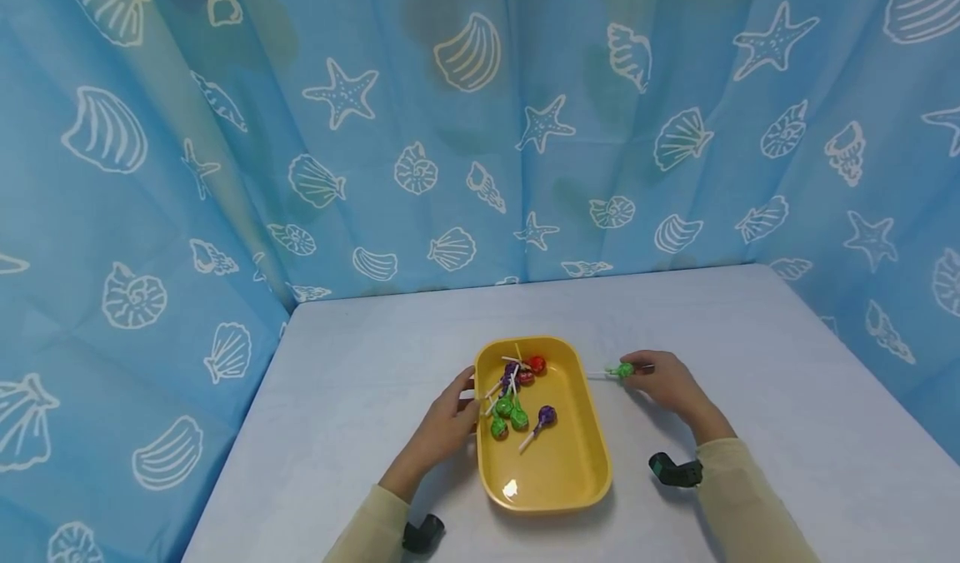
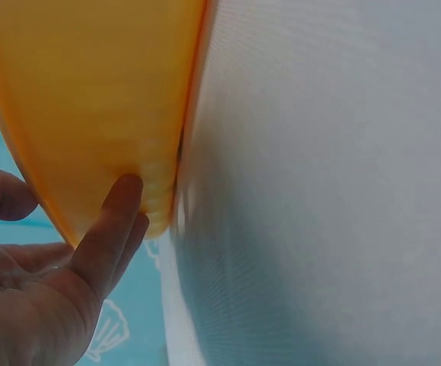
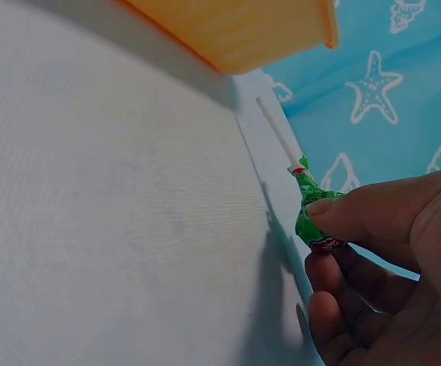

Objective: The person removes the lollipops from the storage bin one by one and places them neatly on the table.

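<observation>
A yellow oblong tray (image 1: 570,471) sits on the white table and holds several wrapped lollipops (image 1: 517,396) in green, purple and red. My left hand (image 1: 450,417) rests against the tray's left wall (image 2: 91,114), with straight fingers (image 2: 117,210) touching its outer side. To the right of the tray, my right hand (image 1: 660,380) pinches a green-wrapped lollipop (image 1: 622,371) by its head (image 3: 311,221). Its white stick (image 3: 277,137) points toward the tray (image 3: 235,30), just above the table surface.
The white table (image 1: 787,396) is enclosed at the back and both sides by a blue curtain (image 1: 465,130) printed with shells and starfish. Black wrist camera mounts (image 1: 675,470) sit on both forearms near the table's front edge.
</observation>
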Demonstrator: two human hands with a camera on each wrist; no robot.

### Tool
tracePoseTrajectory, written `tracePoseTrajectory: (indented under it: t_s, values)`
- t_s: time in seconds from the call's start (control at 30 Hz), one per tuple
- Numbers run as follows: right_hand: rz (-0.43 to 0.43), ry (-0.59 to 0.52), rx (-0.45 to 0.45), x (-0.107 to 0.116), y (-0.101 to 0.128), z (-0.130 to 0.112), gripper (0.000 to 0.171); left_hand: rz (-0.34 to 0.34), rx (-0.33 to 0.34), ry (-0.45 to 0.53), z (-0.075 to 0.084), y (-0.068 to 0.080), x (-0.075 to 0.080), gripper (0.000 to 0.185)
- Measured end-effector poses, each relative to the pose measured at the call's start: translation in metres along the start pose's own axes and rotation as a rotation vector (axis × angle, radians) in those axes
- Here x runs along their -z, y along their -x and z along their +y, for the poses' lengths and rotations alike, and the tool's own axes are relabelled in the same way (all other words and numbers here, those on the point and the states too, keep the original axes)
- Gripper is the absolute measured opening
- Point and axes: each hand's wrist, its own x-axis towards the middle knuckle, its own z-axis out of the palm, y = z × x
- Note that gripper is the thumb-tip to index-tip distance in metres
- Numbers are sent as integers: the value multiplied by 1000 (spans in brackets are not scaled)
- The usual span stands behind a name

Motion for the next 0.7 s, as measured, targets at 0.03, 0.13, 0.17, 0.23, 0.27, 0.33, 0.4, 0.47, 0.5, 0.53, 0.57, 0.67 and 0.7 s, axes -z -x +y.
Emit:
tracePoseTrajectory:
  t_s: [0.03, 0.13, 0.17, 0.23, 0.27, 0.33, 0.4, 0.47, 0.5, 0.53, 0.57, 0.67, 0.7]
  values:
    - [0, 5, 0, 0, 0, 0, 40, 0, -1, -1, 0, 0, 0, 59]
    - [-4, 20, 6, -2, -1, -1, 39, 1, -1, -1, -1, 0, 0, 59]
    - [-6, 21, 7, -3, -1, -1, 39, 3, 8, -4, -1, 0, 0, 59]
    - [-7, 22, 3, -4, -2, 0, 39, 4, 13, -4, 1, 1, 0, 59]
    - [-8, 23, 2, -4, -2, 0, 39, 3, 10, -3, 1, 1, 0, 59]
    - [-10, 24, -3, -4, -3, 0, 39, 3, 13, -6, 2, 1, 1, 59]
    - [-12, 25, -10, -5, -3, -1, 40, 3, 13, -8, 3, 1, 1, 59]
    - [-12, 22, -15, -5, -3, -1, 40, 2, 11, -13, 2, 1, 1, 60]
    - [-13, 21, -18, -5, -3, -2, 40, 3, 17, -17, 2, 1, 1, 60]
    - [-13, 19, -21, -5, -3, -2, 41, 3, 16, -18, 2, 1, 1, 60]
    - [-13, 17, -20, -5, -3, -2, 41, 2, 17, -19, 2, 1, 1, 60]
    - [-14, 14, -17, -6, -3, -1, 42, 0, 6, -23, 0, 1, 1, 60]
    - [-14, 12, -15, -6, -3, -1, 42, -1, 3, -24, 0, 1, 1, 59]
